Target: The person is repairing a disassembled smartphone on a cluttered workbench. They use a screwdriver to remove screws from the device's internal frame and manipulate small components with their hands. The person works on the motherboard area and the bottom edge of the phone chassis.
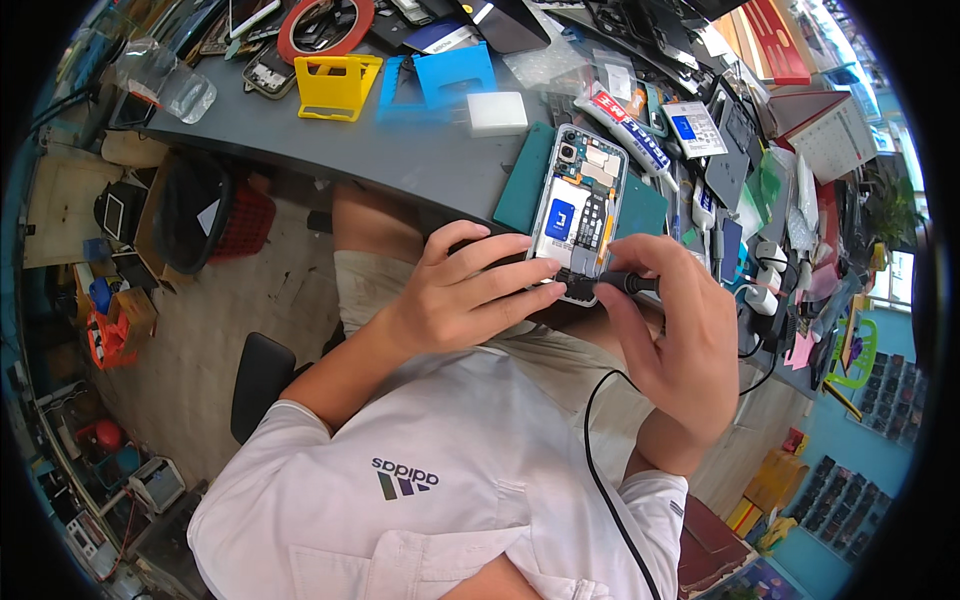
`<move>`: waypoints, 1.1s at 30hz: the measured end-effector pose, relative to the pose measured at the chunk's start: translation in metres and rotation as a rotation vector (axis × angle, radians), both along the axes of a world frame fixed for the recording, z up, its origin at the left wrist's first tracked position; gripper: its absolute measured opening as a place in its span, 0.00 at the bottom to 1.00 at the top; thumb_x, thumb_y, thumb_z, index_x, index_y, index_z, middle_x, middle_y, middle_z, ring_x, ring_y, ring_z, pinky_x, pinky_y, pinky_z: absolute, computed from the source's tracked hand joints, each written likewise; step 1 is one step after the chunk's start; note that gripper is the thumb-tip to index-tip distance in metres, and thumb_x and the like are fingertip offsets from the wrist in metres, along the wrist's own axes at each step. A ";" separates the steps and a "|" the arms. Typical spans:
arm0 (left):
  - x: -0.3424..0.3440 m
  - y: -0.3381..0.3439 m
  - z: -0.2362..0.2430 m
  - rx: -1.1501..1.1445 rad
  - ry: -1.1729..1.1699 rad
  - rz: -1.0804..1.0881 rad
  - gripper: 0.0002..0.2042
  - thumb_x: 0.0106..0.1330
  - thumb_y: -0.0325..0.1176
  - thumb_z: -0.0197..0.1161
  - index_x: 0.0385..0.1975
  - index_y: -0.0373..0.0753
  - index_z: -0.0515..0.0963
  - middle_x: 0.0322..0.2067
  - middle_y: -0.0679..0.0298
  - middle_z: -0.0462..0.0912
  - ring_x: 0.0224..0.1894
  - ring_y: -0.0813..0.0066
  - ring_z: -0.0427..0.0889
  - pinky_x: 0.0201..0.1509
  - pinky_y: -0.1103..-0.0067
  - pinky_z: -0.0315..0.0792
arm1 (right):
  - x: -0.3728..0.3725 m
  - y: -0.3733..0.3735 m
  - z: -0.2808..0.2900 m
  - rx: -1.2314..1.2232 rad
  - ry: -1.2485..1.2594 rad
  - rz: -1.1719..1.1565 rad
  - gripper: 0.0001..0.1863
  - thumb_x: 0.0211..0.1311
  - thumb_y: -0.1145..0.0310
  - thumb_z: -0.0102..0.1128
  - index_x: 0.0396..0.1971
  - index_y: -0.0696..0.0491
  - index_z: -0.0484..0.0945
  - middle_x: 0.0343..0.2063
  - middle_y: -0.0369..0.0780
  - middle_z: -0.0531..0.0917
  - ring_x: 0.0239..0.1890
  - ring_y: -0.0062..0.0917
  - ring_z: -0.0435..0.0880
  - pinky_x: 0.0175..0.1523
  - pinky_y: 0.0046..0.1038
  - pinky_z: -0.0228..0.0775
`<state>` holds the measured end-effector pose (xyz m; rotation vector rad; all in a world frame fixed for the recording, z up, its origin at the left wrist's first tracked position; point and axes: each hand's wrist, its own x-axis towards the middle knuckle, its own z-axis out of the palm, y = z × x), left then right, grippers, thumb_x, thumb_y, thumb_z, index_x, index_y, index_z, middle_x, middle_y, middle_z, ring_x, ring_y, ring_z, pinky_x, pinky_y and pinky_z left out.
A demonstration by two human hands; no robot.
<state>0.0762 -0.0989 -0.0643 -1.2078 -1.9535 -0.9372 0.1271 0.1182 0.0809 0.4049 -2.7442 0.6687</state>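
Observation:
An opened smartphone (586, 170), back cover off with its board and battery showing, lies tilted across a teal mat (518, 180) at the desk's front edge. My left hand (460, 292) rests on the phone's lower left part, fingers stretched and spread; its thumb is mostly hidden. My right hand (678, 335) pinches a black cylindrical cable connector (636, 284) at the phone's lower right edge, with a cord trailing down. Whether the connector is inserted, I cannot tell. A tube (630, 135) and a loose battery (694, 130) lie behind the phone.
The grey desk (260, 137) carries yellow (330, 88) and blue (450, 75) stands, a white block (496, 115), red tape rolls (320, 20) and dense electronic clutter to the right. A red-and-black bin (245, 225) stands below left; a black chair armrest (255, 385) is beside me.

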 end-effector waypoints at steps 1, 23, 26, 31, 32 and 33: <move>0.001 0.000 0.003 -0.013 -0.019 -0.002 0.13 0.61 0.33 0.79 0.46 0.52 0.92 0.55 0.75 0.91 0.59 0.71 0.84 0.64 0.66 0.72 | 0.002 0.001 -0.002 0.013 -0.008 0.000 0.19 0.57 0.69 0.85 0.43 0.59 0.83 0.33 0.44 0.88 0.29 0.35 0.88 0.33 0.30 0.78; -0.007 -0.001 0.008 -0.046 0.018 -0.040 0.10 0.65 0.35 0.74 0.46 0.51 0.92 0.54 0.74 0.92 0.57 0.72 0.87 0.64 0.66 0.73 | 0.007 -0.010 -0.003 0.034 0.022 -0.170 0.24 0.50 0.64 0.89 0.41 0.56 0.82 0.29 0.39 0.87 0.29 0.34 0.87 0.37 0.31 0.78; -0.008 -0.001 0.009 -0.045 0.017 -0.041 0.10 0.65 0.35 0.74 0.46 0.51 0.92 0.54 0.73 0.92 0.57 0.72 0.87 0.63 0.66 0.73 | 0.007 -0.009 -0.003 -0.038 -0.063 -0.144 0.24 0.51 0.66 0.89 0.42 0.57 0.82 0.32 0.41 0.87 0.30 0.33 0.87 0.37 0.30 0.77; -0.007 0.000 0.007 -0.023 0.010 -0.050 0.11 0.65 0.35 0.74 0.47 0.50 0.92 0.53 0.73 0.92 0.58 0.71 0.87 0.63 0.66 0.73 | 0.008 -0.011 0.002 0.100 0.042 -0.079 0.22 0.54 0.70 0.87 0.43 0.57 0.82 0.35 0.44 0.87 0.31 0.31 0.86 0.38 0.27 0.77; -0.007 -0.001 0.007 -0.030 0.013 -0.046 0.11 0.65 0.35 0.74 0.47 0.50 0.92 0.53 0.73 0.93 0.58 0.71 0.87 0.63 0.66 0.73 | 0.008 -0.011 -0.003 0.041 0.016 -0.075 0.23 0.53 0.69 0.87 0.44 0.56 0.81 0.33 0.42 0.87 0.32 0.31 0.87 0.37 0.29 0.77; -0.009 0.001 0.008 -0.031 0.023 -0.047 0.11 0.65 0.34 0.74 0.46 0.50 0.92 0.53 0.73 0.93 0.57 0.71 0.87 0.63 0.66 0.73 | 0.008 -0.008 -0.009 -0.012 -0.001 -0.077 0.25 0.53 0.67 0.87 0.46 0.55 0.81 0.32 0.41 0.88 0.32 0.31 0.88 0.36 0.31 0.77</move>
